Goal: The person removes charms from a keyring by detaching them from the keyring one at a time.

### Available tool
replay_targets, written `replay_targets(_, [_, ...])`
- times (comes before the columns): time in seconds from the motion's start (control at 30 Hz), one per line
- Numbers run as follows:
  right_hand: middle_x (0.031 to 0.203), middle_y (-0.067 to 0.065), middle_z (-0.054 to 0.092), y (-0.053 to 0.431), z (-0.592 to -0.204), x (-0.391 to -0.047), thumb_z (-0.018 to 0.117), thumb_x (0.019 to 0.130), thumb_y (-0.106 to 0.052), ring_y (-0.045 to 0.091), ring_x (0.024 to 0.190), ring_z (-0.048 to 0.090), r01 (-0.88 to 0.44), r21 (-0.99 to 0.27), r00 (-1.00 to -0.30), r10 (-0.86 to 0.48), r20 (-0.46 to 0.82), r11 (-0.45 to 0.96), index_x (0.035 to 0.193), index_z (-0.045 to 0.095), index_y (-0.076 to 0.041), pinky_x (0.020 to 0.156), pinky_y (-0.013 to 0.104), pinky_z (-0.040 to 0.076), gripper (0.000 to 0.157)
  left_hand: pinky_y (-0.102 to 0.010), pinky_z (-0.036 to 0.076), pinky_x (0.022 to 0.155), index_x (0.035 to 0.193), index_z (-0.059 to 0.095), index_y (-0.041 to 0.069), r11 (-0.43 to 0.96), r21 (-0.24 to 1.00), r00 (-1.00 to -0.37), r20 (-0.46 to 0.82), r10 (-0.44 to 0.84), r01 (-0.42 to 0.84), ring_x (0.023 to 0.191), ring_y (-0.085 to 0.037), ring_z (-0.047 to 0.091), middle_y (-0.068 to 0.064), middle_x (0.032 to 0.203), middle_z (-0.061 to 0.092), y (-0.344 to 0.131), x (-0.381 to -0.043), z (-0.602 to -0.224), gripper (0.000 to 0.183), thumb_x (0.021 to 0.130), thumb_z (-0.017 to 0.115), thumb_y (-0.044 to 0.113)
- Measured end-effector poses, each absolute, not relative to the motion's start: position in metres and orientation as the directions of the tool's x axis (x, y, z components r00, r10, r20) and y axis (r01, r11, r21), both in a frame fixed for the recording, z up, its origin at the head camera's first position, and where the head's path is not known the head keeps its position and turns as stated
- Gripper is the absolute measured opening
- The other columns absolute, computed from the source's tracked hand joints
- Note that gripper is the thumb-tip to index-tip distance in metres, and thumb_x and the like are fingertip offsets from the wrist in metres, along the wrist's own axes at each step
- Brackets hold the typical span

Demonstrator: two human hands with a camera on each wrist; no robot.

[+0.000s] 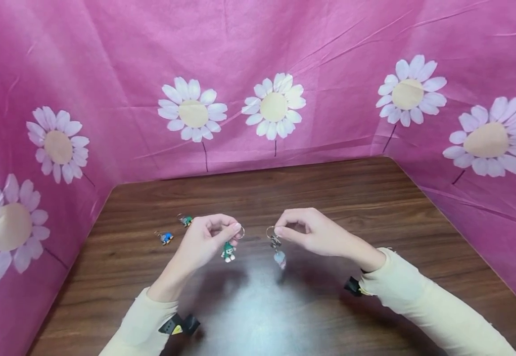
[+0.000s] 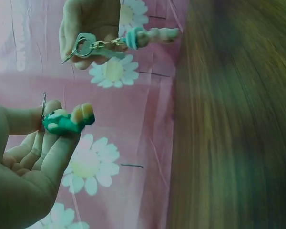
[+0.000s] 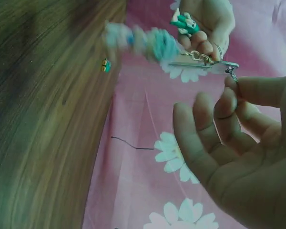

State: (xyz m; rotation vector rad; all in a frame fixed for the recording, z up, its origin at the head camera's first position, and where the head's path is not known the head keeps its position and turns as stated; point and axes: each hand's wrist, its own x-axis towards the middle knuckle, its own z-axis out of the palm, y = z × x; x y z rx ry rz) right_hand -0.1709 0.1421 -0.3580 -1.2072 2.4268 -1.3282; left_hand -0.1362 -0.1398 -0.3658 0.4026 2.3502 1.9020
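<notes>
My left hand (image 1: 204, 244) pinches the metal ring of a keychain between thumb and forefinger. From that ring hangs a small green figure (image 1: 228, 252) with a pale face and feet. Across from it, my right hand (image 1: 322, 233) pinches a key ring (image 1: 270, 232) by its edge. A metal key (image 3: 224, 67) and a pale blue and pink figure charm (image 1: 279, 259) dangle from this ring; the charm is blurred in the right wrist view. Both hands are above the table, and the two rings are apart.
On the wooden table (image 1: 151, 277), left of my left hand, lie a blue figure keychain (image 1: 166, 238) and a green figure keychain (image 1: 187, 221). Pink cloth (image 1: 329, 49) with printed daisies rises around the table's back and sides.
</notes>
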Motion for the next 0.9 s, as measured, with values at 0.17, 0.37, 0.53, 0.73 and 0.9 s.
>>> replay_targets(0.17, [0.100, 0.008, 0.071, 0.142, -0.360, -0.177, 0.062, 0.102, -0.010, 0.028, 0.093, 0.067, -0.423, -0.896, -0.733, -0.633, 0.248, 0.139, 0.104, 0.072, -0.006, 0.084, 0.039, 0.059, 0.011, -0.031, 0.060, 0.066, 0.105, 0.065, -0.004, 0.076, 0.996, -0.967, 0.018, 0.255, 0.039, 0.077, -0.018, 0.070, -0.016, 0.089, 0.070, -0.154, -0.143, -0.372, 0.022, 0.101, 0.066, 0.018])
replay_targets(0.37, [0.110, 0.021, 0.068, 0.141, -0.361, -0.184, 0.059, 0.104, -0.011, 0.032, 0.100, 0.071, -0.229, -0.973, -0.792, -0.583, 0.181, 0.009, 0.111, 0.066, 0.005, 0.091, 0.047, 0.056, 0.019, -0.041, 0.060, 0.081, 0.108, 0.056, -0.002, -0.016, 0.999, -0.973, -0.027, 0.227, -0.032, 0.083, -0.022, 0.072, -0.016, 0.092, 0.069, -0.177, -0.166, -0.378, 0.017, 0.106, 0.056, 0.015])
replay_targets(0.53, [0.112, 0.026, 0.067, 0.141, -0.363, -0.185, 0.059, 0.104, -0.011, 0.030, 0.101, 0.071, -0.162, -0.986, -0.804, -0.575, 0.154, -0.038, 0.113, 0.062, 0.008, 0.090, 0.047, 0.056, 0.022, -0.036, 0.060, 0.082, 0.106, 0.057, 0.003, -0.042, 0.996, -0.977, -0.073, 0.201, -0.083, 0.086, -0.018, 0.072, -0.012, 0.094, 0.070, -0.194, -0.192, -0.391, 0.014, 0.107, 0.053, 0.016])
replay_targets(0.73, [0.113, 0.030, 0.065, 0.139, -0.363, -0.185, 0.059, 0.104, -0.011, 0.032, 0.103, 0.069, -0.146, -0.988, -0.793, -0.591, 0.148, -0.052, 0.114, 0.062, 0.009, 0.090, 0.047, 0.056, 0.022, -0.032, 0.059, 0.082, 0.111, 0.055, 0.000, -0.001, 0.991, -0.977, -0.134, 0.167, -0.137, 0.086, -0.015, 0.070, -0.007, 0.093, 0.069, -0.207, -0.218, -0.408, 0.016, 0.108, 0.051, 0.015])
replay_targets(0.9, [0.113, 0.033, 0.065, 0.138, -0.364, -0.187, 0.059, 0.104, -0.011, 0.031, 0.098, 0.071, -0.114, -0.992, -0.809, -0.576, 0.119, -0.046, 0.113, 0.062, 0.008, 0.088, 0.047, 0.057, 0.022, -0.030, 0.060, 0.078, 0.112, 0.052, -0.003, 0.069, 0.987, -0.978, -0.156, 0.140, -0.147, 0.084, -0.018, 0.071, -0.008, 0.091, 0.068, -0.217, -0.240, -0.416, 0.017, 0.107, 0.052, 0.014])
